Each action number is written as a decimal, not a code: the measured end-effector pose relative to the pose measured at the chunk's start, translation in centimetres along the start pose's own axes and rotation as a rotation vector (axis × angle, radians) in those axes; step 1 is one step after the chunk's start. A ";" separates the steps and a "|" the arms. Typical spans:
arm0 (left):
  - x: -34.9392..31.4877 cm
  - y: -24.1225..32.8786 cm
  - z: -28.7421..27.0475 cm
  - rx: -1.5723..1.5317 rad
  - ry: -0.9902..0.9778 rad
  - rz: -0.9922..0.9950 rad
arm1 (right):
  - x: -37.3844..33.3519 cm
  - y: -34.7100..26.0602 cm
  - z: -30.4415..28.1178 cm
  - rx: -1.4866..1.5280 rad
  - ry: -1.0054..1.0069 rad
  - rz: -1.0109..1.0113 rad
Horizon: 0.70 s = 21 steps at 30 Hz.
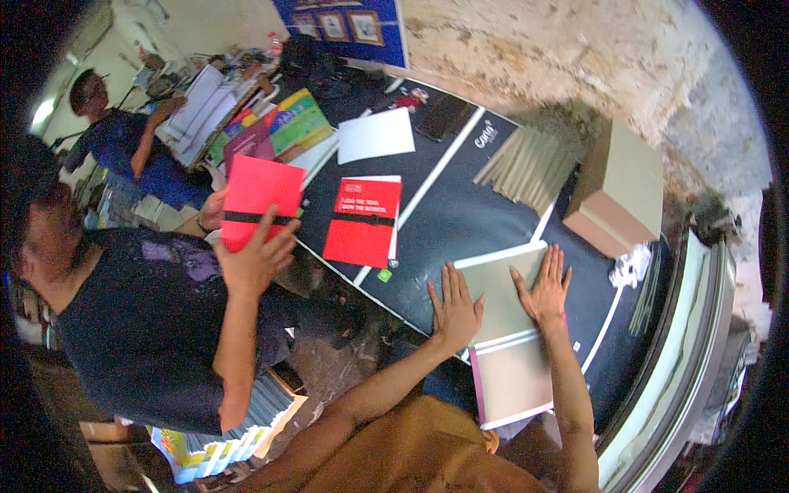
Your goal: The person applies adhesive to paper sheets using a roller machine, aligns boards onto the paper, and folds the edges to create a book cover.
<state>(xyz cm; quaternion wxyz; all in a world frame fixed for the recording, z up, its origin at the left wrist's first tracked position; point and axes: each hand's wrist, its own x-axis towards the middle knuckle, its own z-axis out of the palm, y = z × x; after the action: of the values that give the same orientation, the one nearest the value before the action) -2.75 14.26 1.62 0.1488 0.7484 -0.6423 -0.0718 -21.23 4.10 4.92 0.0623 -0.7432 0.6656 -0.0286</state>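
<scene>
In front of me lies an opened-out cover of greyish-tan board (498, 287), with white strips across its far edge and middle. Its nearer panel (516, 380) has a maroon strip along the left side and overhangs the table's front edge. My left hand (457, 308) rests flat at the left side of the far panel, fingers stretched out. Flat along the right side of the same panel is my right hand (546, 292), fingers pointing away from me. Neither hand grips anything; parts of the panel's side edges are hidden under them.
At left a co-worker holds a red book (261, 197) with a black band. A similar red book (362, 220) lies on the dark table mat (427, 246). Beyond are white paper (376, 137), a fan of board strips (530, 168) and a cardboard box (618, 185). Another person sits farther back.
</scene>
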 end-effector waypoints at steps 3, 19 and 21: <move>-0.2 -0.3 0.0 -0.030 -0.012 -0.013 | -0.3 1.0 -0.2 0.005 -0.024 -0.031; 4.9 -4.7 0.8 -0.300 0.331 -0.107 | 4.7 7.9 0.0 0.077 0.242 -0.552; 4.6 -4.4 1.1 -0.322 0.449 -0.081 | 4.5 8.3 0.2 0.144 0.295 -0.514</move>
<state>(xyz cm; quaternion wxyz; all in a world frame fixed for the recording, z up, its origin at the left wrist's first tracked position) 1.86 10.13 -0.45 0.4014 0.7374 -0.5431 -0.0112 -28.89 -1.22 3.47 0.0083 -0.8686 0.4541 -0.1982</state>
